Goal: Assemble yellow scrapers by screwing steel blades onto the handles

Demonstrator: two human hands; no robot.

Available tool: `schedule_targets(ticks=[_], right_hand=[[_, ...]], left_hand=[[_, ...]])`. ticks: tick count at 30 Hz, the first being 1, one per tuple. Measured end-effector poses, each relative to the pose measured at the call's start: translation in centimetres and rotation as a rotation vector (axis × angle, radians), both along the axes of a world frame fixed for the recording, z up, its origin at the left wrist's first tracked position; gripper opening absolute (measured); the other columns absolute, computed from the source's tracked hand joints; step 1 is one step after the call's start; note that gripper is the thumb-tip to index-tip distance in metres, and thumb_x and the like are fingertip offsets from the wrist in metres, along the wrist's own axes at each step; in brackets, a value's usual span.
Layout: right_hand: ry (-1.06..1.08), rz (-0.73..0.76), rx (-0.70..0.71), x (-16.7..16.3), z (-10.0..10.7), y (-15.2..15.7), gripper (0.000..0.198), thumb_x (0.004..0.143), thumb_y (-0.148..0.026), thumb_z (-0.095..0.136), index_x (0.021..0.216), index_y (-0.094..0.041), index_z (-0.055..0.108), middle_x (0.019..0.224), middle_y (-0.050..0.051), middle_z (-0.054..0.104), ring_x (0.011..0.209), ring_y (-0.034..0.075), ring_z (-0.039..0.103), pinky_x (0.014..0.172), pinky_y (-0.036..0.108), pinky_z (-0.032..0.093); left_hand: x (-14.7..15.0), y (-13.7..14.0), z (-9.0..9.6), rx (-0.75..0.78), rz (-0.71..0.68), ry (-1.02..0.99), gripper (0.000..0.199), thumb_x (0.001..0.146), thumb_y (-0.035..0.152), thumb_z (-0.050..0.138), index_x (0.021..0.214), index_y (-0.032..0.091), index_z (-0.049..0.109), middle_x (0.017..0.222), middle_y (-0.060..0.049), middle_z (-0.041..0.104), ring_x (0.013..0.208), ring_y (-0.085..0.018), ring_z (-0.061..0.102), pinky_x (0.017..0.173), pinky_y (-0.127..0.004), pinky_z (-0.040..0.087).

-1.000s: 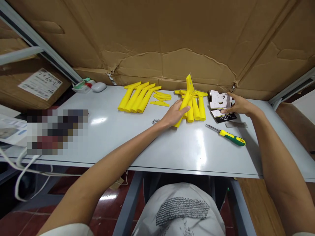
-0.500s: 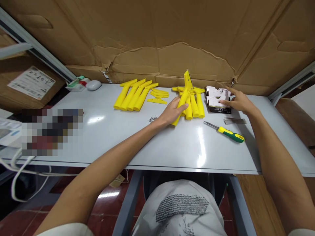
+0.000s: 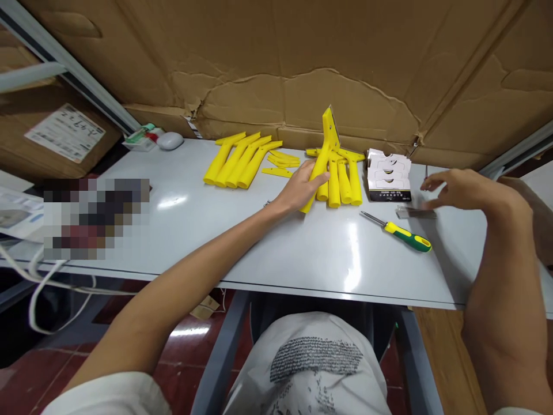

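My left hand [image 3: 305, 187] is wrapped around the handle of a yellow plastic scraper [image 3: 325, 153], held tilted with its head up; a metal blade edge and screws show on the head. Behind it, several similar yellow scrapers [image 3: 355, 181] lie together. At the right, my right hand [image 3: 462, 189] is raised over the table with fingers curled. A thin dark sliver shows at its fingertips, too narrow to identify. Just below those fingers lie clear flat strips [image 3: 406, 213], and to their left are white-and-black card packs [image 3: 389, 178]. A green-and-yellow screwdriver [image 3: 401, 233] lies nearer me.
Several yellow handles [image 3: 235, 167] stand in a row left of centre, beside loose yellow strips [image 3: 283, 161]. Small metal parts [image 3: 266, 203] are partly hidden by my left forearm. A computer mouse [image 3: 170, 140] sits at the back left. Cardboard [image 3: 259, 52] walls the rear.
My right hand has moved right, off the card packs, and its fingers have drawn closer together. My left hand still grips the scraper. The view has shifted slightly.
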State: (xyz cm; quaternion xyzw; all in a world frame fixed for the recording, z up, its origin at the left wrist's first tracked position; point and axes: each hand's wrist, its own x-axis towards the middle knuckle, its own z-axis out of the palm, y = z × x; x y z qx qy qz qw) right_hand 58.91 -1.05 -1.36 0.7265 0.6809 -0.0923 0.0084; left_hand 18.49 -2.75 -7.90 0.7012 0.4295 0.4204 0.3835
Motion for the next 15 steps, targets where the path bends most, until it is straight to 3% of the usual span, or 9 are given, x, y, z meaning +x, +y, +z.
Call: schedule_targets(ticks=[3,7,11,15], right_hand=[[-0.091,0.043,-0.199,0.0,0.3,-1.2,0.044,0.061,-0.025,0.104,0.101,-0.026,0.085,0.114,0.012,0.084,0.091,0.028,0.071,0.083,0.044,0.05],[-0.154,0.13,-0.362,-2.3,-0.2,-2.7,0.037,0.069,-0.023,0.089,0.105,-0.025,0.083,0.11,0.009,0.079,0.09,0.026,0.069,0.078,0.039,0.048],[-0.191,0.178,-0.384,-5.1,-0.2,-4.1,0.021,0.082,-0.028,0.078,0.102,-0.023,0.076,0.106,0.01,0.076,0.085,0.025,0.065,0.072,0.038,0.044],[-0.246,0.175,-0.266,-7.4,1.1,-5.6,0.018,0.093,-0.031,0.072,0.108,-0.021,0.074,0.115,0.016,0.074,0.09,0.027,0.065,0.071,0.039,0.04]], left_hand=[[-0.7,0.4,0.5,0.124,0.083,0.057,0.034,0.107,0.045,0.062,0.124,0.019,0.075,0.147,-0.015,0.072,0.143,-0.034,0.065,0.13,-0.046,0.047],[-1.4,0.4,0.5,0.208,0.178,0.118,0.029,0.108,0.045,0.06,0.12,0.021,0.072,0.137,-0.013,0.074,0.139,-0.034,0.066,0.126,-0.049,0.051],[-1.7,-0.3,0.6,0.263,0.176,0.184,0.028,0.109,0.044,0.058,0.117,0.021,0.072,0.136,-0.014,0.075,0.138,-0.034,0.066,0.126,-0.051,0.053],[-2.2,-1.0,1.6,0.326,0.186,0.266,0.026,0.111,0.046,0.059,0.117,0.022,0.07,0.129,-0.012,0.076,0.125,-0.031,0.071,0.114,-0.048,0.058]])
